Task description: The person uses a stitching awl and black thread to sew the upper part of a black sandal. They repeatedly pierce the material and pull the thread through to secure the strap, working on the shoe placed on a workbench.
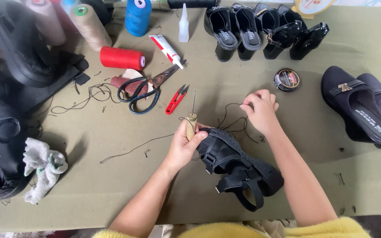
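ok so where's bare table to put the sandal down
Bare patches: between the rag and left hand, and between the right hand and black slip-ons. Crowded around the scissors, thread cones and heeled shoes.

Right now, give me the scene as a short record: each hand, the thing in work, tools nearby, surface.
left hand: grips the wooden handle of an awl, needle pointing up, and steadies the sandal
right hand: pinches black thread drawn up from the sandal
work piece: black strappy sandal, on the table between the forearms
nearby tools: red thread snips, black-handled scissors, round polish tin
surface: olive cloth-covered table
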